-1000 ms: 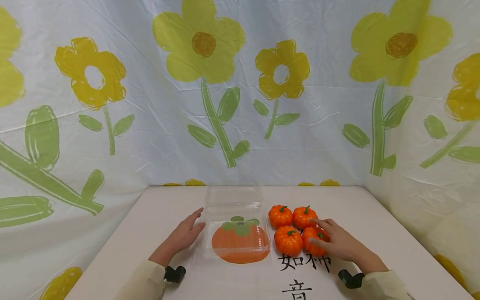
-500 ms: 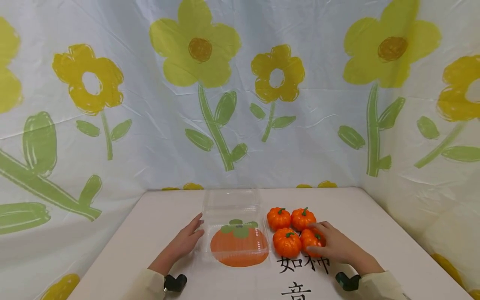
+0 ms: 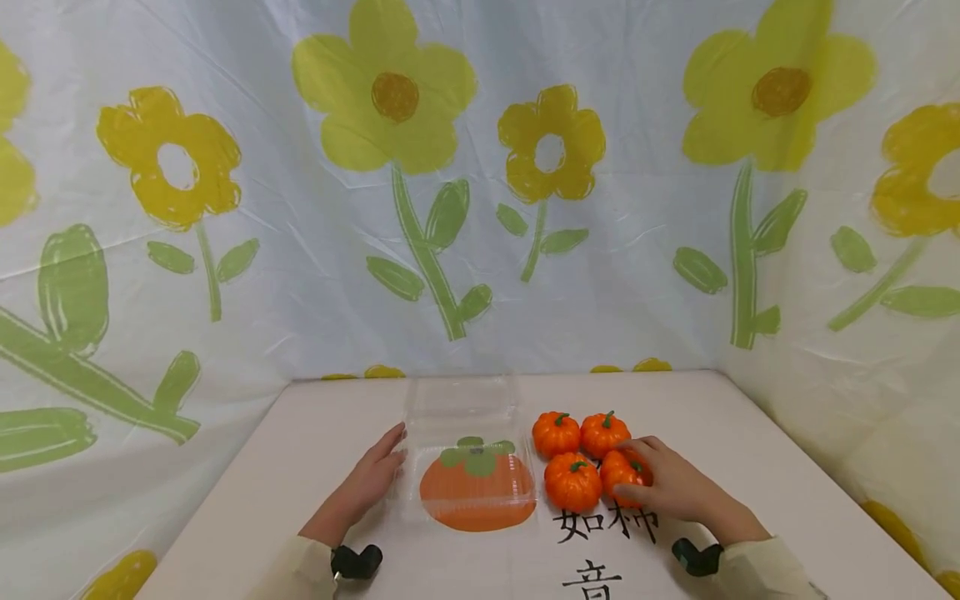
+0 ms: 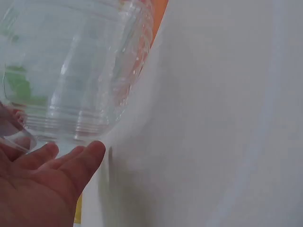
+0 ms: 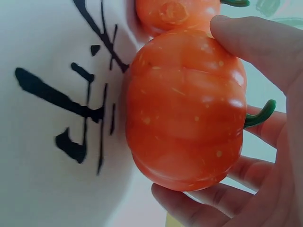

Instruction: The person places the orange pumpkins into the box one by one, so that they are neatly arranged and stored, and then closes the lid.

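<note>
My right hand (image 3: 678,487) holds the front-right small orange pumpkin (image 3: 621,475) of a close group. In the right wrist view, thumb and fingers curl around this ribbed pumpkin (image 5: 187,113), its green stem pointing toward the palm. It leans in the head view. A clear plastic clamshell box (image 3: 476,502) stands left of the group, its lid (image 3: 461,396) folded back. My left hand (image 3: 367,479) lies along the box's left side, fingers extended. In the left wrist view, these fingertips touch or nearly touch the edge of the clear box (image 4: 71,113).
Other pumpkins (image 3: 573,482) sit beside the held one, some at the back (image 3: 556,434). A printed persimmon (image 3: 480,517) shows through the box. Black characters (image 3: 592,579) mark the pale tabletop. Flower-printed cloth (image 3: 480,250) walls the back and sides.
My right fingers have closed around the front-right pumpkin, which now leans. My left hand has come up against the box's left side. The head view has shifted slightly.
</note>
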A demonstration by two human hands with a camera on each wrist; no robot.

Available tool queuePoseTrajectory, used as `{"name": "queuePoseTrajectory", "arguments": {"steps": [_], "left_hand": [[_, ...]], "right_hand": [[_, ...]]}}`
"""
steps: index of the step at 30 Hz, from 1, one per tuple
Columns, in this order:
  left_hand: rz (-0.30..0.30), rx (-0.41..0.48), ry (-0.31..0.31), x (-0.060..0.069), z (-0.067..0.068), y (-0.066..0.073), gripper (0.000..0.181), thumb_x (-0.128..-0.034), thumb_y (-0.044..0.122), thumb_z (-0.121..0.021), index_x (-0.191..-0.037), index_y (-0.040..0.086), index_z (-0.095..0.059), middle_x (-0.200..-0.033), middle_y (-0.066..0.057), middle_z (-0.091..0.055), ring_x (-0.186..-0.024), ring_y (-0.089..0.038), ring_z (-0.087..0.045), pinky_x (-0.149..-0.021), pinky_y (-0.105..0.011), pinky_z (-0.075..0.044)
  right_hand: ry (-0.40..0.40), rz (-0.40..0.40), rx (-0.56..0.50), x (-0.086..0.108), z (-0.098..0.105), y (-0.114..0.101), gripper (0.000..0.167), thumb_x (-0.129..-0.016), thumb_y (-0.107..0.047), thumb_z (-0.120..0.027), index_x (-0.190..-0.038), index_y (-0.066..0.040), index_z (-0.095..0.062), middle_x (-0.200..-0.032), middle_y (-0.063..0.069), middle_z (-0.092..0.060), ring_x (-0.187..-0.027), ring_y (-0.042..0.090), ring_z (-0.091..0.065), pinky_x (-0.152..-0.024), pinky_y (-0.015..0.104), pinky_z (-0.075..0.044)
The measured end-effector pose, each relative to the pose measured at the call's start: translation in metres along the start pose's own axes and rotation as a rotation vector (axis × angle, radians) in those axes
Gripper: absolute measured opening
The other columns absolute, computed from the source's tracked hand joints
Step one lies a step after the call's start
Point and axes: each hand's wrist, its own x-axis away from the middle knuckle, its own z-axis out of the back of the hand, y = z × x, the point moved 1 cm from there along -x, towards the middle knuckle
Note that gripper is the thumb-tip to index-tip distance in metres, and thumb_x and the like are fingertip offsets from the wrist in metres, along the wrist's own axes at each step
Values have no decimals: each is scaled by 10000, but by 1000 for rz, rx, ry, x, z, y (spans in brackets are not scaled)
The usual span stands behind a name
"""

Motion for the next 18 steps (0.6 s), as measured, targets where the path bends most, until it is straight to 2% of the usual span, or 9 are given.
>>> {"name": "queuePoseTrajectory", "arguments": {"steps": [8, 13, 18], "left_hand": [[1, 100, 37, 1, -4, -1, 547, -1004, 146, -400, -1528, 73, -261, -1570, -180, -301, -1468, -387, -211, -1144, -578, -273], [-10, 105, 49, 0, -4, 5, 541, -1008, 160, -391, -1527, 74, -265, -1569, -174, -308, -1477, -382, -186, -1154, -584, -242], [2, 107, 69, -1, -6, 5, 535, -1003, 146, -391, -1522, 72, -280, -1565, -172, -317, -1471, -389, -201, -1148, -583, -258]], "right_hand": [[7, 9, 10, -2, 9, -2, 702, -805, -596, -663, -1317, -131, -548, -1328, 160, -510, -1147, 331, -562, -947, 571, -481], [33, 27, 6, -3, 18, -7, 688, -811, -568, -672, -1315, -118, -547, -1321, 169, -514, -1137, 340, -566, -934, 571, -487], [28, 29, -3, -4, 22, -12, 704, -807, -573, -674, -1321, -110, -543, -1322, 175, -513, -1139, 350, -564, -935, 577, -487]]}}
